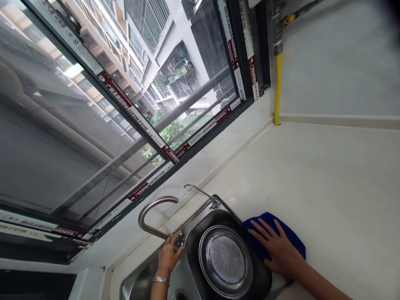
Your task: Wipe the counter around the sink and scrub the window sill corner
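Observation:
At the base of the curved metal faucet (153, 205), my left hand (168, 256) has its fingers around the lower part, with the thumb on the right side. A silver bracelet circles that wrist. My right hand (279, 248) lies flat with spread fingers on a folded blue cloth (295, 239), which rests on the white counter beside the sink's right edge. Between the two hands, a round metal strainer (227, 259) with a perforated bottom sits in the dark sink basin (192, 233). No water stream can be made out.
A thin second spout (200, 189) rises from the sink's back right corner. The white counter (337, 187) stretches to the right. Behind the sink stands a dark-framed window (187, 156) with taped edges. A yellow pipe (278, 89) runs down the wall into the counter.

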Demonstrator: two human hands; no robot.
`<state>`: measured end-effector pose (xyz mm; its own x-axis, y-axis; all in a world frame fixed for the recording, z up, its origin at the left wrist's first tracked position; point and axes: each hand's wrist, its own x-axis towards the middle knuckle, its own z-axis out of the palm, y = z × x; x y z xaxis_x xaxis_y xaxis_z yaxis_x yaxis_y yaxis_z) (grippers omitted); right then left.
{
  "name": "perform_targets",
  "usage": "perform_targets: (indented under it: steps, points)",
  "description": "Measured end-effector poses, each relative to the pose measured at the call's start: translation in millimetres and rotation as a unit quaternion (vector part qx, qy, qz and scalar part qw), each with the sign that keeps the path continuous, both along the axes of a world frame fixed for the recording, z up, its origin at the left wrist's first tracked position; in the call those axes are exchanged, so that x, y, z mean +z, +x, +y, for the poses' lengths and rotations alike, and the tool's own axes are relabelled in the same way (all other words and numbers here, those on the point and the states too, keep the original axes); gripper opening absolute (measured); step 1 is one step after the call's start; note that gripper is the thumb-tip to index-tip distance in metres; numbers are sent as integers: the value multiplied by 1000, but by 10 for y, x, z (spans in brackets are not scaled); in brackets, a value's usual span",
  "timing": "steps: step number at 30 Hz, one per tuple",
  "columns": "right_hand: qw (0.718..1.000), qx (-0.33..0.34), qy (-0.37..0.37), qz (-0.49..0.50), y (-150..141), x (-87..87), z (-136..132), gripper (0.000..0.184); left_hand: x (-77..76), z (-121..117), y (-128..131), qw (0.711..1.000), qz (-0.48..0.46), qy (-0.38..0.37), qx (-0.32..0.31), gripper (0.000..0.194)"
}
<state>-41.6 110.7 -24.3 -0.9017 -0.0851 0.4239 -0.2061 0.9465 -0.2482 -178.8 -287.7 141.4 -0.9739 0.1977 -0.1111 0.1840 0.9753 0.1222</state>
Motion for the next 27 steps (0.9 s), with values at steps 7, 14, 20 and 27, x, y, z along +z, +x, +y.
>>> perform_targets:
  steps: [7, 14, 20, 27]
  points:
    - [1000, -6, 5, -5, -9, 12, -2, 94, -234, -70, -17, 998, 1, 59, 2, 52]
    - [1000, -5, -1, -17, 7, 66, 8, 94, -273, -196, -39, 985, -24, 171, -28, 49]
    - [999, -1, -5, -32, 7, 71, 8, 95, -291, -205, -127, 989, -10, 138, -41, 46]
    - [1000, -7, 0, -29, 5, 99, 3, 95, -276, -161, -195, 994, -9, 92, -63, 42]
